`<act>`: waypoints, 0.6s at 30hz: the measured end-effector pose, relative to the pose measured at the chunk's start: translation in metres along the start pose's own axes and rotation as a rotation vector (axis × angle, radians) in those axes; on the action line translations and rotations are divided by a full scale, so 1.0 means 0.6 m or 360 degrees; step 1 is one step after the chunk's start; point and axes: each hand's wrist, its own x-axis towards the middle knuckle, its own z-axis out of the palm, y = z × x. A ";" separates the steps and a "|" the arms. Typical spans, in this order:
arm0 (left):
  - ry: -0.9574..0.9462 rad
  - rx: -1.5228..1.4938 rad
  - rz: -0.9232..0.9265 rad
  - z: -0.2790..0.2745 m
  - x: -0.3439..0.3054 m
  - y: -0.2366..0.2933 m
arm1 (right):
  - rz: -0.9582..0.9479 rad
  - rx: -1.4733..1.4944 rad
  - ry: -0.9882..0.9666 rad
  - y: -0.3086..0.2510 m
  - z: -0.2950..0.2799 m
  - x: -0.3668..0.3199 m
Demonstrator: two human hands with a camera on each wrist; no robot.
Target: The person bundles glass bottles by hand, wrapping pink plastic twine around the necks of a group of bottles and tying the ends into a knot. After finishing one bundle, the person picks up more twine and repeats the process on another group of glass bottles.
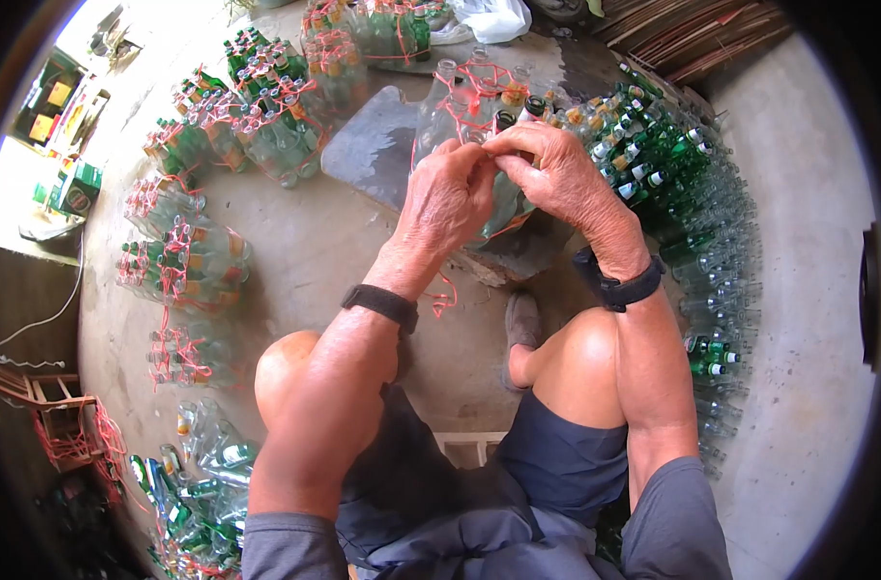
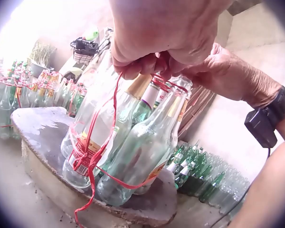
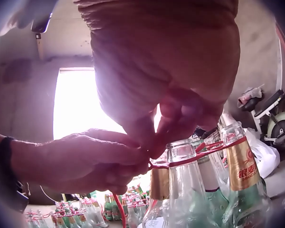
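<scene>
A bundle of clear and green glass bottles stands upright on a grey stone slab, bound by red plastic string round the bodies and necks. My left hand pinches the string at the bottle tops, where a strand runs up into its curled fingers. Thumb and finger of my right hand pinch at the same spot, fingertips against those of the left. The right wrist view shows a red loop drawn round the necks. The bit of string between the fingertips is mostly hidden. A loose tail hangs over the slab's edge.
Several tied bottle bundles stand on the floor at the left. Rows of loose green and clear bottles line the right side. More bottles lie in a heap at the lower left, near a wooden stool with red string.
</scene>
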 end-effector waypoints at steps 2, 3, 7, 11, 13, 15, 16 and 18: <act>-0.0043 0.0008 -0.0007 -0.004 0.000 -0.003 | 0.0035 0.0034 -0.0014 -0.001 -0.002 0.000; -0.0084 0.0017 -0.0011 -0.006 0.000 -0.004 | 0.0061 0.0057 -0.0014 -0.004 -0.002 0.001; -0.0165 -0.0039 -0.0091 -0.013 -0.002 -0.008 | 0.0003 -0.0108 -0.0009 -0.005 0.004 0.004; -0.0192 -0.0110 -0.0227 -0.014 0.001 -0.016 | -0.0052 -0.0287 0.0049 -0.009 0.014 0.007; -0.0218 -0.0148 -0.0316 -0.014 0.003 -0.018 | -0.0083 -0.0385 0.0056 -0.010 0.015 0.006; -0.0269 -0.0327 -0.0583 -0.017 0.007 -0.014 | -0.0065 -0.0416 0.0043 -0.010 0.016 0.006; -0.0269 -0.0327 -0.0583 -0.019 0.008 -0.012 | -0.0048 -0.0450 0.0031 -0.010 0.016 0.007; -0.0323 -0.0430 -0.0675 -0.026 0.010 -0.007 | -0.0021 -0.0463 0.0024 -0.014 0.014 0.007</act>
